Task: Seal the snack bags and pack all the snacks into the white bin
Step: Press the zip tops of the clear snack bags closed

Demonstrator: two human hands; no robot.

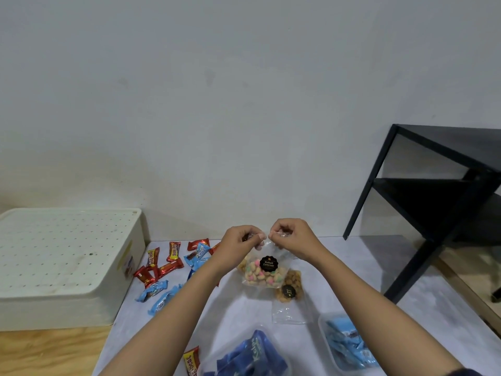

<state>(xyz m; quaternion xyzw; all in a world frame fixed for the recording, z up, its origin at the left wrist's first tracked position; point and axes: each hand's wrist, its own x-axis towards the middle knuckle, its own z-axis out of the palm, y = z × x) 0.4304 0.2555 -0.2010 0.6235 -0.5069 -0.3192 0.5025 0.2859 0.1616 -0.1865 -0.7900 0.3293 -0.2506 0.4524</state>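
Note:
A clear bag of pastel biscuits (262, 275) with a black round label hangs upright above the grey mat. My left hand (240, 241) and my right hand (294, 237) both pinch its top edge, close together. Behind it lies a second clear bag of brown snacks (289, 290), flat on the mat, its mouth toward me. Red wrapped bars (160, 270) and blue wrapped bars (160, 294) are scattered at the left. The white bin (62, 267) stands at the far left with its perforated lid on.
A grey mat (244, 316) covers the wooden table (48, 351). Two clear tubs hold blue packets, one at the near centre (244, 356), one at the near right (347, 346). A black metal shelf (433, 202) stands at the right against the wall.

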